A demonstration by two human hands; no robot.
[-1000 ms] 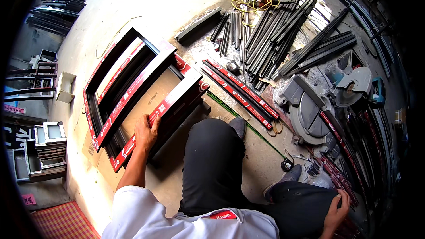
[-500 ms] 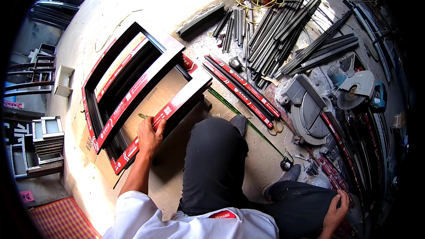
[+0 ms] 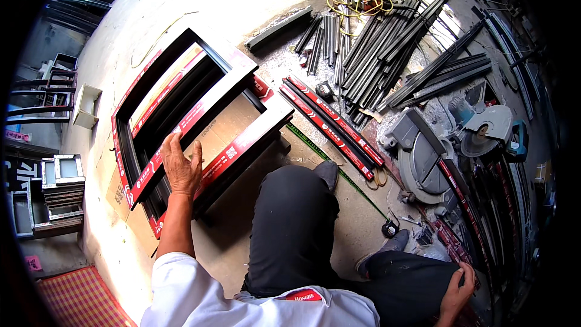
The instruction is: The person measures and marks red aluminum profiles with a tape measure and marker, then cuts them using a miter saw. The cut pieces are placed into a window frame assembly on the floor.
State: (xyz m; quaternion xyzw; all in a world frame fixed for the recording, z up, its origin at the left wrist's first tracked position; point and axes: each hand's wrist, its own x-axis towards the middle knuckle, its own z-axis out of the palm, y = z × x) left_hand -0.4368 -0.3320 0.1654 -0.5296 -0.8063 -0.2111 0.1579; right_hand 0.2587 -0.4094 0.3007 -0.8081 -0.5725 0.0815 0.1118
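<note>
Black rectangular frames (image 3: 259, 123) with red protective film lie stacked at the left, over a cardboard sheet (image 3: 233, 115). My left hand (image 3: 181, 168) is at the red-filmed middle bar near its lower left end, thumb and fingers apart. Its fingertips overlap the bar; whether they press on it I cannot tell. No object shows in that hand. At the lower right my right hand (image 3: 458, 290) rests on my dark trouser leg by the knee, fingers loosely bent and holding nothing visible.
Two red-and-black profile strips (image 3: 330, 127) lie right of the frames. An extended green tape measure (image 3: 390, 228) runs beside my foot. A mitre saw (image 3: 423, 157) stands at the right. Loose dark profiles (image 3: 387, 48) and a yellow cable (image 3: 357, 3) lie beyond.
My left hand has moved up and left from the frame's near bar to the middle bar, its fingers spreading. A small greenish thing at its fingertips no longer shows. My right hand stays put.
</note>
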